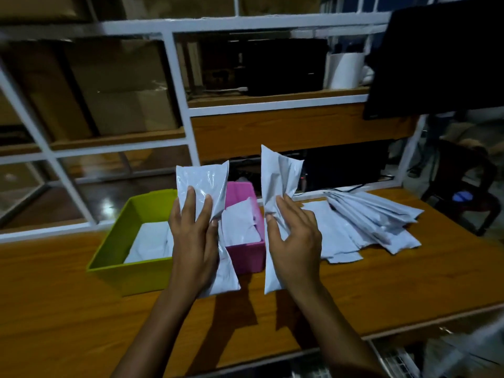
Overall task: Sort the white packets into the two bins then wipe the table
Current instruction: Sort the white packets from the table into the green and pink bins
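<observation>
- The left hand [193, 241] grips a white packet [201, 178] round its middle, fingers curled over the front and thumb pressed in on the right side, so the plastic crumples at the waist
- That packet stands nearly upright in front of the seam between the two bins, its top flaring above the fingertips and its lower end hanging below the wrist
- The right hand [293, 241] holds a second packet [278, 173], also upright; thumb and forefinger pinch its creased middle, and the other fingers lie loosely spread to the right
- The second packet is just right of the pink bin and above the table edge of it; the two held packets are near each other but apart
- The green bin [117, 241] sits on the left of the wooden table [81, 309] with white packets lying flat inside
- The pink bin [245, 255] stands touching the green one on its right and also holds white packets
- A pile of packets [373, 222] lies fanned out on the table to the right of the right hand
- A white shelving frame [177, 91] rises behind the bins, a dark monitor [441, 55] hangs at upper right, and a dark chair [463, 186] stands beyond the table's right end
</observation>
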A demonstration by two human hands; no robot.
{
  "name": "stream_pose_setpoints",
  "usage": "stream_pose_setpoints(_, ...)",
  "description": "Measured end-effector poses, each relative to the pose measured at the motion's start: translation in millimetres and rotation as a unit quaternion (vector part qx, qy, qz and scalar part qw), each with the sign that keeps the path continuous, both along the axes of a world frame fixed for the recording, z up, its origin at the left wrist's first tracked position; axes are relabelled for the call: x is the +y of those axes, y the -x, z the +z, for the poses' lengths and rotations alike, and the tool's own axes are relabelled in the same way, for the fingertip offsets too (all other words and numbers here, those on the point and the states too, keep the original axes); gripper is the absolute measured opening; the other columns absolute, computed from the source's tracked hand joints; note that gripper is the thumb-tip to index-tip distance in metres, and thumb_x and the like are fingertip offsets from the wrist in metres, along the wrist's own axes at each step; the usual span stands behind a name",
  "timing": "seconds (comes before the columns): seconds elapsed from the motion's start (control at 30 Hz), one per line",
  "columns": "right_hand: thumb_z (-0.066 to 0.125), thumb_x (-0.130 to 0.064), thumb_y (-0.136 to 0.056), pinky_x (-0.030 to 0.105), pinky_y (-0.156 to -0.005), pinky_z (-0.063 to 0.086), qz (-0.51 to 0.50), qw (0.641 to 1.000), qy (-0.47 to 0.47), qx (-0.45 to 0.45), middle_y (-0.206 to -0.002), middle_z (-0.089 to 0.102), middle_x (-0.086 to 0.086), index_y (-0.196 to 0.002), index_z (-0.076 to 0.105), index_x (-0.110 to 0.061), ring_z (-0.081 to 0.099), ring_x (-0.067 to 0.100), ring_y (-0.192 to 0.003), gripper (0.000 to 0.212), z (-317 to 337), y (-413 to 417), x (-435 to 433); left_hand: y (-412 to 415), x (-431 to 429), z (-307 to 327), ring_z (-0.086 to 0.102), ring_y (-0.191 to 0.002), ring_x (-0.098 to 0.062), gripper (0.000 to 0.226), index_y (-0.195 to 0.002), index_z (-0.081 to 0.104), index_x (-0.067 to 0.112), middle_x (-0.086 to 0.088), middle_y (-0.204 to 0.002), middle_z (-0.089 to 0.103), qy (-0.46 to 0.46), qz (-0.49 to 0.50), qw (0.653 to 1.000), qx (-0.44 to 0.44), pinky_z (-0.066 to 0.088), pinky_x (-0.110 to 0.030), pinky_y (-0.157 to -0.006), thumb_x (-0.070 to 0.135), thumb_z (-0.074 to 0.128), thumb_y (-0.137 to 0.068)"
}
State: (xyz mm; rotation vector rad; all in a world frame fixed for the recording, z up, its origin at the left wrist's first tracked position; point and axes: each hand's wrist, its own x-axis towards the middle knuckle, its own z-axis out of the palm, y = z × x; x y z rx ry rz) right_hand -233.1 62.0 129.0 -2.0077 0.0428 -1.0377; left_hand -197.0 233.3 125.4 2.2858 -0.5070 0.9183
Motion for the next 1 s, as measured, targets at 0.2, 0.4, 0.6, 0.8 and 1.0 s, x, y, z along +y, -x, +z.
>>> stream_pose_setpoints(0.2, 0.063, -0.019, -0.09, 0.023, -0.101, 0.038, 0.052, 0.998, -0.002, 0.022, -0.129, 0.063, 0.001, -0.128, 0.061, -0.014, 0.052, 0.016, -0.123, 0.038, -6.7, -43.3, 94.8, -23.9, 95.0, -9.8, 0.003, -0.149, -0.021, 0.045, -0.144, 0.041, 0.019, -0.007, -0.16, 0.019, 0.023, 0.048, 0.998, 0.017, -0.003, -0.023, -0.118, 0.03, 0.035, -0.101)
stream_pose_setpoints(0.4, 0.061, -0.014, -0.091, 0.027, -0.102, 0.043, 0.107, 0.99, -0.061, 0.069, -0.129, 0.063, 0.001, -0.128, 0.062, -0.013, 0.055, 0.018, -0.121, 0.037, -12.8, -109.4, 195.9, -92.4, 195.7, -36.7, 0.009, -0.148, -0.027, 0.05, -0.144, 0.043, 0.025, -0.001, -0.159, 0.02, 0.009, 0.079, 0.993, 0.082, 0.006, -0.034, -0.117, 0.043, 0.026, -0.1)
stream_pose_setpoints(0.6, 0.059, -0.022, -0.093, 0.029, -0.107, 0.037, 0.152, 0.961, 0.069, 0.221, -0.133, 0.06, 0.006, -0.128, 0.061, -0.009, 0.052, 0.023, -0.125, 0.037, -44.0, -185.7, 262.0, -148.9, 249.1, -68.0, -0.001, -0.148, -0.03, 0.063, -0.146, 0.036, 0.029, -0.002, -0.16, 0.016, -0.049, 0.078, 0.981, 0.173, 0.011, -0.044, -0.118, 0.056, 0.014, -0.094)
stream_pose_setpoints(0.8, 0.057, -0.016, -0.09, 0.027, -0.068, 0.041, 0.086, 0.901, 0.275, 0.325, -0.094, 0.068, 0.013, -0.082, 0.064, -0.011, 0.064, 0.027, -0.091, 0.012, -81.1, -246.1, 275.3, -205.9, 258.2, -94.3, 0.022, -0.142, -0.043, 0.06, -0.141, 0.047, 0.011, -0.023, -0.146, 0.041, -0.206, 0.067, 0.957, 0.194, 0.016, -0.051, -0.117, 0.04, 0.016, -0.098)
stream_pose_setpoints(1.0, 0.059, -0.019, -0.088, 0.036, -0.083, 0.045, 0.113, 0.818, 0.394, 0.405, -0.109, 0.064, 0.017, -0.099, 0.065, -0.006, 0.059, 0.034, -0.104, 0.018, -97.4, -276.5, 276.6, -257.8, 245.2, -119.2, -0.009, -0.146, -0.043, 0.08, -0.152, 0.0, 0.005, -0.024, -0.159, -0.003, -0.408, 0.002, 0.798, 0.444, 0.005, -0.056, -0.117, 0.051, 0.037, -0.097)
